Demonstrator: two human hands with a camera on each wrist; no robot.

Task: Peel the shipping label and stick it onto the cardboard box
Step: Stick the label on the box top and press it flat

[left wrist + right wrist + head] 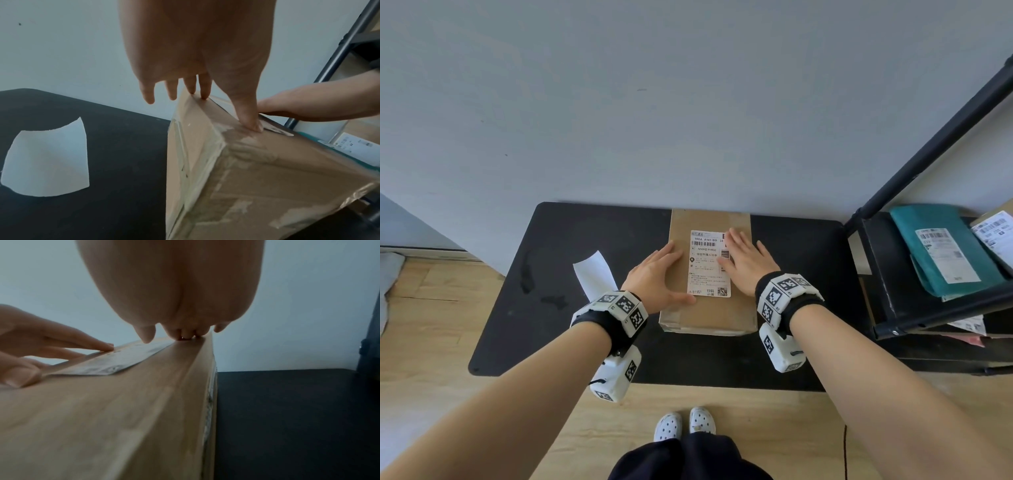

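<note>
- Cardboard box [709,308] flat on the black table [551,329], far end against the wall
- Shipping label [707,267] stuck on top of the box, printed side up
- Left hand [657,277] flat on the box's left part, fingers straight, thumb at the label's near corner, gripping nothing
- Right hand [748,262] flat over the label's right edge, fingers straight, holding nothing
- White backing paper [594,274] left of the box, curled

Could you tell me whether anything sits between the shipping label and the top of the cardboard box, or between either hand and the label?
Nothing visible does. The shipping label lies flat on the cardboard box; the left hand touches its left edge, the right hand presses its right side. The peeled backing sheet lies apart on the black table.
</note>
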